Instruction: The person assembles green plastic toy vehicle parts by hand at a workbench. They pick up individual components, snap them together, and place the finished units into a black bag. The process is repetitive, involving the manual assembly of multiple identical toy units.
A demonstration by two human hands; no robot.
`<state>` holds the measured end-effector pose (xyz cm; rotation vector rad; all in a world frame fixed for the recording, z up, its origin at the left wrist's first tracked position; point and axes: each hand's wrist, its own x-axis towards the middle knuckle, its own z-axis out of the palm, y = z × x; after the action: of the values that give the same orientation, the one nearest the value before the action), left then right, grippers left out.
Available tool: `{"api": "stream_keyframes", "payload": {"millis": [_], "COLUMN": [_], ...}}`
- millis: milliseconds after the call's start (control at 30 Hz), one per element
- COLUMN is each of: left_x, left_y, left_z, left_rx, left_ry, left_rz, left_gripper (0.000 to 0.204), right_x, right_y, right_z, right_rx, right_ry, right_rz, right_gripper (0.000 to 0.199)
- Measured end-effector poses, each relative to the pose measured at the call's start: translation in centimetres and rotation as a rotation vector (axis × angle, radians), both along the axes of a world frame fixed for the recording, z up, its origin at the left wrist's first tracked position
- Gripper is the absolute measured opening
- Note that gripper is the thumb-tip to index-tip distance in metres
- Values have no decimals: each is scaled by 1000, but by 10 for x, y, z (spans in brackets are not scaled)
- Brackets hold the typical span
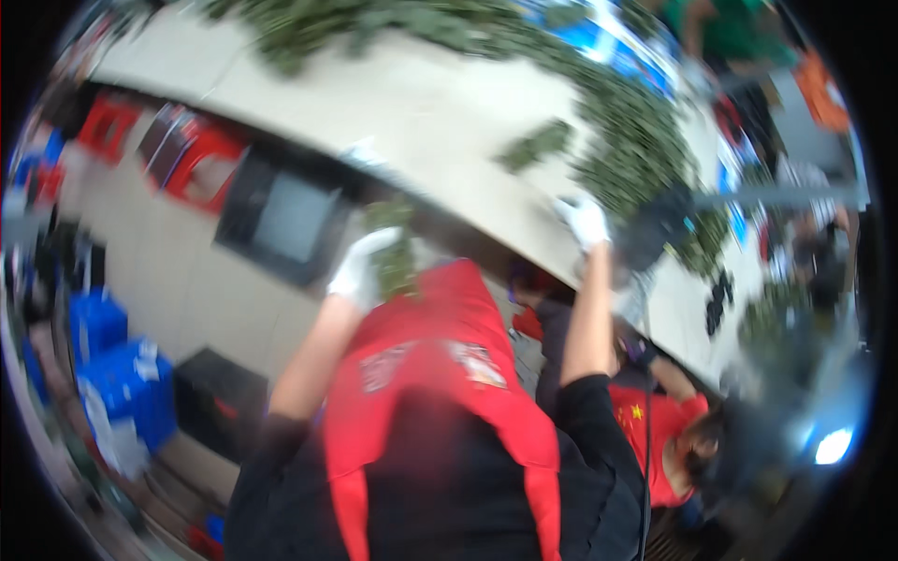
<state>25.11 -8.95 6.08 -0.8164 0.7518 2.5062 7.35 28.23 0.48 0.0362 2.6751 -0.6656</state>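
A bunch of green leafy sprigs (397, 257) is in my left hand (357, 269), which wears a white glove and is closed around it. The bunch hangs in front of my red apron (430, 323), just off the table's near edge. My right hand (587, 222), also in a white glove, is over the pale table (412, 103) near that edge. Its fingers look apart with nothing visible in them, though motion blurs them. Beside it lies a big heap of the same leafy sprigs (641, 140). A small separate bunch (538, 145) rests on the tabletop to its upper left.
More greenery (412, 23) lines the table's far side, near blue-and-white packaging (608, 42). A co-worker in a red shirt (678, 444) is close on my right. Red stools (201, 164), a black crate (281, 215) and blue boxes (131, 388) stand on the floor to the left.
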Motion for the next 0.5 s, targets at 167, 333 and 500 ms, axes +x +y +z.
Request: {"api": "stream_keyframes", "payload": {"millis": [167,333,500], "left_x": [-66,-100,-102], "left_y": [51,74,70], "left_z": [24,44,41], "left_rx": [-11,18,-50], "left_ry": [-123,-29,-69], "left_rz": [72,61,213], "left_gripper": [38,40,40], "right_x": [-39,-97,-168], "right_y": [55,25,16], "right_z": [-33,9,-29], "right_rx": [-215,108,614], "right_ry": [28,199,55], "right_rz": [-483,-357,-20], "right_gripper": [32,25,24]}}
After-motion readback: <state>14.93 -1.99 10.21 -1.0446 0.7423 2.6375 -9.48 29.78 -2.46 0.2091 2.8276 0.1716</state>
